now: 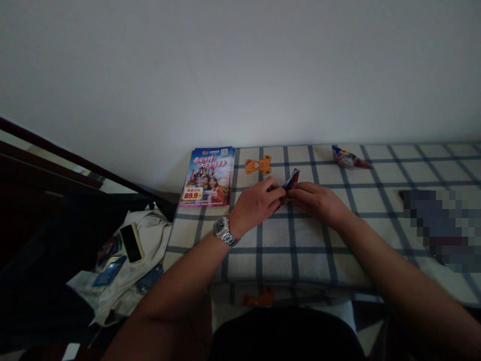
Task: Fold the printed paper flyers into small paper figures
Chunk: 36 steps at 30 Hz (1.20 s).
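Observation:
Both hands meet over the checked tablecloth (270, 235), fingers pinched around a small folded paper (291, 179) in dark blue and red. My left hand (259, 200), with a metal watch (222, 231) on its wrist, grips the paper's left side. On the right side, my right hand (317, 200) is closed on the same piece. Its pointed tip sticks up between the fingers; the lower part is mostly hidden by them. Left of my hands lies a stack of printed flyers (208, 176). Another folded paper (349, 159), in similar colours, rests at the back right.
A wall (240, 70) rises behind the table. A pixelated dark object (439, 225) lies at the right. Below the table's left edge, a phone (132, 242) rests on pale cloth (152, 233) among papers. The tablecloth carries a printed bear (258, 164).

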{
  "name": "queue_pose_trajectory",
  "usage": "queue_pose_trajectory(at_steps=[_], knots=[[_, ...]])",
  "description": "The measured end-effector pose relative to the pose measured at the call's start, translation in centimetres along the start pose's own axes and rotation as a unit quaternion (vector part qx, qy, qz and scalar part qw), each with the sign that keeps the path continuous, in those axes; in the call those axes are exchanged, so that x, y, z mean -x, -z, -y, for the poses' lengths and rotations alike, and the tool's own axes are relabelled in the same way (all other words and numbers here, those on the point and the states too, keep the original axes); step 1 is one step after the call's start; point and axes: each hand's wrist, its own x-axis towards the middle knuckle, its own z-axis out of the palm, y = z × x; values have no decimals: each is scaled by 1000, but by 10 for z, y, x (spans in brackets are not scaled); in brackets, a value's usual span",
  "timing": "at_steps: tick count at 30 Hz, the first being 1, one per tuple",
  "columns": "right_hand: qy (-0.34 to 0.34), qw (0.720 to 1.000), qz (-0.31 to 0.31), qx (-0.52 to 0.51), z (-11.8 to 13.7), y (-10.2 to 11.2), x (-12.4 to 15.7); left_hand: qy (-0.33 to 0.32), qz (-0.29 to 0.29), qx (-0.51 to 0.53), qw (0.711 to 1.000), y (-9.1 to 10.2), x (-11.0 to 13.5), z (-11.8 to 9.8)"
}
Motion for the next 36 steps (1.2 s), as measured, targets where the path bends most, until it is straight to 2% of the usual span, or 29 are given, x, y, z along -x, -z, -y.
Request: queue_pose_trajectory(at_steps=[6,21,29,36], knots=[[-1,1000,10,-6,-3,1,2,18,6,-9,1000,1,0,1],[6,999,36,17,1,8,1,67,-44,10,997,0,-1,0],[8,999,41,32,3,4,0,30,-23,53,998,-5,-2,0],[-5,996,58,70,6,2,-4,37,-23,77,996,-8,-3,-1]])
